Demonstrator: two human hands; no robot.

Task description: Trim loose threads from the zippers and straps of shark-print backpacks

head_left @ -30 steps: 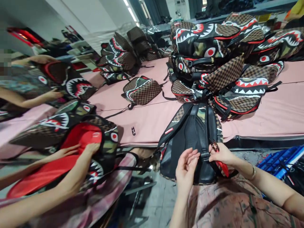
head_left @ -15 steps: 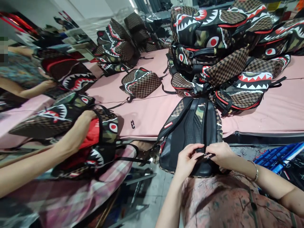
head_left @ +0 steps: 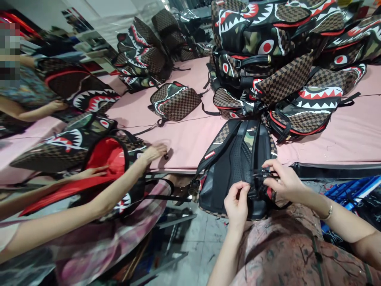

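A backpack (head_left: pixel 229 178) with black padded back panel and shoulder straps lies back side up, leaning on the table edge in front of me. My left hand (head_left: pixel 237 202) is closed in a pinch over its lower middle; what is between the fingertips is too small to make out. My right hand (head_left: pixel 284 180) grips small dark thread snips (head_left: pixel 266 173) beside the right shoulder strap (head_left: pixel 258 149). The snips' tips point left, and their blades are partly hidden against the black strap.
Several shark-mouth checkered backpacks (head_left: pixel 250 31) are piled behind mine on the pink table (head_left: pixel 190 147). Another backpack (head_left: pixel 177 103) lies farther left. At left, a co-worker's hand (head_left: pixel 156 153) touches a small dark tool on the table, beside an open red-lined backpack (head_left: pixel 107 155). Blue racks (head_left: pixel 351 198) stand right.
My hands have moved apart; the right one rose with the snips while the left stayed low in a pinch. The co-worker's arm has reached across to the small tool on the table.
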